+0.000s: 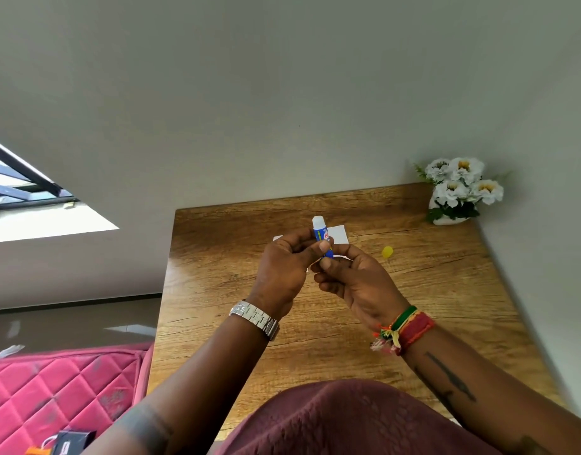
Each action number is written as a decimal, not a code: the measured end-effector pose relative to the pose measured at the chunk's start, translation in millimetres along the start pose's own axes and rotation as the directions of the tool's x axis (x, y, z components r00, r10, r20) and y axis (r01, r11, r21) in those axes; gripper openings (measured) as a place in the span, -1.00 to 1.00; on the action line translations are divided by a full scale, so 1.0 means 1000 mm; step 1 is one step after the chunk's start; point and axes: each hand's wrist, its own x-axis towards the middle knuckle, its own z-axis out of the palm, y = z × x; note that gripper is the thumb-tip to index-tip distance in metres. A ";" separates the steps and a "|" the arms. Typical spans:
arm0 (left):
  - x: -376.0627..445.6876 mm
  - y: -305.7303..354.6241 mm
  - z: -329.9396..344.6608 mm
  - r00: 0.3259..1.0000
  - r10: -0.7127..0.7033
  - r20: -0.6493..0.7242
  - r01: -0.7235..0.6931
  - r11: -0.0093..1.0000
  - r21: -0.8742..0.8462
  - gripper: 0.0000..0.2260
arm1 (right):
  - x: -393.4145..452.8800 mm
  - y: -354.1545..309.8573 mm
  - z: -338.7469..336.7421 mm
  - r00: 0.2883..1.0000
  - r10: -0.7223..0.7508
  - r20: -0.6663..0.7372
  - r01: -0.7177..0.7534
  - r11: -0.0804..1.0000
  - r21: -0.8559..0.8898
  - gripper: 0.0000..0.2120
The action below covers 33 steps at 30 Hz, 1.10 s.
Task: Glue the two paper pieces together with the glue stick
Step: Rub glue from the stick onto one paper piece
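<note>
A blue glue stick (321, 234) with its white glue end pointing up is held above the wooden table (217, 264). My left hand (282, 270) grips its middle and my right hand (351, 277) grips its lower end. Its yellow cap (387, 251) lies on the table to the right of my hands. White paper (339, 234) lies flat on the table behind the glue stick, mostly hidden by my hands. I cannot tell whether it is one piece or two.
A white pot of white flowers (456, 192) stands at the table's far right corner against the wall. A pink quilted mattress (59, 389) lies left of the table, with a small dark box (72, 441) on it.
</note>
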 end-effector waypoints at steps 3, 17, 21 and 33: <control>0.001 -0.003 0.001 1.000 -0.003 0.009 0.004 1.000 -0.022 -0.80 | 0.002 0.001 -0.001 1.000 0.005 -0.015 -0.005 1.000 -0.028 -0.76; 0.014 -0.024 -0.011 0.992 -0.128 -0.004 0.127 0.988 -0.085 -0.74 | 0.005 0.011 -0.001 1.000 0.026 -0.012 -0.027 0.997 -0.074 -0.74; 0.017 -0.032 -0.017 0.978 -0.199 0.060 0.204 0.974 -0.100 -0.77 | 0.008 0.016 -0.006 0.997 0.050 -0.059 -0.048 0.999 0.025 -0.73; 0.078 -0.100 -0.074 0.964 0.266 0.022 -0.103 0.294 0.950 -0.65 | 0.091 0.027 -0.024 0.960 -0.032 -0.277 -0.022 0.982 -0.189 -0.88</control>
